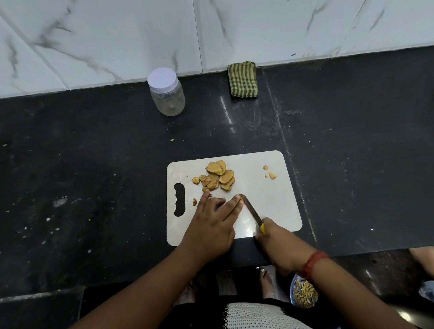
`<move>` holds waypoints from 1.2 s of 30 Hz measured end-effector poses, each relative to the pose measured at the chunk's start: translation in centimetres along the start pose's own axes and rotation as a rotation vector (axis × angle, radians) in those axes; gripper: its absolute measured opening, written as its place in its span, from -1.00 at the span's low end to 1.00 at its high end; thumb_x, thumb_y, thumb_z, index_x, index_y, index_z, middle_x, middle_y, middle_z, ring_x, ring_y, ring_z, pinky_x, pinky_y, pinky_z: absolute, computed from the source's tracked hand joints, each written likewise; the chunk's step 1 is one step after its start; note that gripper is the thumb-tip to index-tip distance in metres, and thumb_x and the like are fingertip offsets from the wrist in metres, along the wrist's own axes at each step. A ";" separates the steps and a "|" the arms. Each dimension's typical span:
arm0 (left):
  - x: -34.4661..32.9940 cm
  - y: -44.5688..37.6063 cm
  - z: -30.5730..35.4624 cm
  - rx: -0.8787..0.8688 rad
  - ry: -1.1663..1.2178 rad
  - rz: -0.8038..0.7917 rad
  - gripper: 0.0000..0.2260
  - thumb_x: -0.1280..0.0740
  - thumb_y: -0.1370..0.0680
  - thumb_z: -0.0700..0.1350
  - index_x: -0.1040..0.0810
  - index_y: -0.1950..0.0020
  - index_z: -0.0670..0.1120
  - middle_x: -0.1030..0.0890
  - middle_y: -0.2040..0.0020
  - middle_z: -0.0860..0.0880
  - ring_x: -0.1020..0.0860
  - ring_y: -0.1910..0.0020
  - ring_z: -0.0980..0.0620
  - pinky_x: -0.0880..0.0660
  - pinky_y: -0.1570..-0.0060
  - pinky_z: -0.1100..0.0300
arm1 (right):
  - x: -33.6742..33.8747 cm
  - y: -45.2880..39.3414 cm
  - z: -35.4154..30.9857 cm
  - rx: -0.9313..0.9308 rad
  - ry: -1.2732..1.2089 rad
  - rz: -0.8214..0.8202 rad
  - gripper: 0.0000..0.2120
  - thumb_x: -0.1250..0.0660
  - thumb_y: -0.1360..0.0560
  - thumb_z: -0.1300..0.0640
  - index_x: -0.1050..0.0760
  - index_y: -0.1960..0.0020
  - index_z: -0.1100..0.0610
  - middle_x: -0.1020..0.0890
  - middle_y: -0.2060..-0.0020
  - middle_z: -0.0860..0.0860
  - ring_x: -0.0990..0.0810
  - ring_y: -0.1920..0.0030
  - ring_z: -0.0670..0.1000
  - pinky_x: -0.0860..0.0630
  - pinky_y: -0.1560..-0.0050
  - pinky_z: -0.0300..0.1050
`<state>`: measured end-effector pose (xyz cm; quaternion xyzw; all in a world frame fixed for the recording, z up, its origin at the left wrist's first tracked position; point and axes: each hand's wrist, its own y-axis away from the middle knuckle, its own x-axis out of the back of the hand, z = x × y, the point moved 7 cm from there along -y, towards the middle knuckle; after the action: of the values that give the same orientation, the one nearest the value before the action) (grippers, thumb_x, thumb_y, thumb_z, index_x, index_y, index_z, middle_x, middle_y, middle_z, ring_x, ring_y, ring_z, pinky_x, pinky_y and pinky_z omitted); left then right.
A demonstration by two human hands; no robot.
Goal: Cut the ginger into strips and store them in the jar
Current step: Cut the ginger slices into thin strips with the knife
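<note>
ginger piece [241, 201]: tiny bit pinned under the left hand [210, 229] fingers [231, 207], which lie fairly straight and pressed down on it
knife [250, 209]: right hand [274, 240] wrapped round the yellow handle, blade right beside those fingertips, running toward the far-left
slices [218, 176]: piled further back on the cutting board [270, 199]
jar [166, 91]: lid on, far back on the surface, well apart
risk: blade's basically touching fingertips, I'd guess

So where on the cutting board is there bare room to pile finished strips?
The right half of the cutting board, below the small scraps. Crowded: the ginger slices at top centre, the left hand and knife at the near edge.
</note>
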<state>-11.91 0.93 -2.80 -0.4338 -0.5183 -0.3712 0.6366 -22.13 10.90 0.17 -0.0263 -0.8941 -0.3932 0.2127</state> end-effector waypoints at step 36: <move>0.1 -0.3 0.8 0.009 -0.087 -0.064 -0.45 -0.15 -0.51 -0.06 -0.45 -0.49 -0.16 -0.45 -0.48 -0.10 -0.50 -0.18 -0.16 -0.30 -0.41 -0.33 | -1.8 1.1 0.4 0.152 -0.405 -0.037 -0.90 -0.07 -0.66 0.07 -0.25 0.04 0.04 -0.28 0.45 -0.05 -0.13 0.57 -0.10 -0.13 0.54 -0.40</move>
<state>-12.42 1.54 -2.56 -0.4296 -0.5608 -0.3700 0.6034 -20.38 12.17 -0.06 -0.0720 -0.9460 -0.3152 0.0229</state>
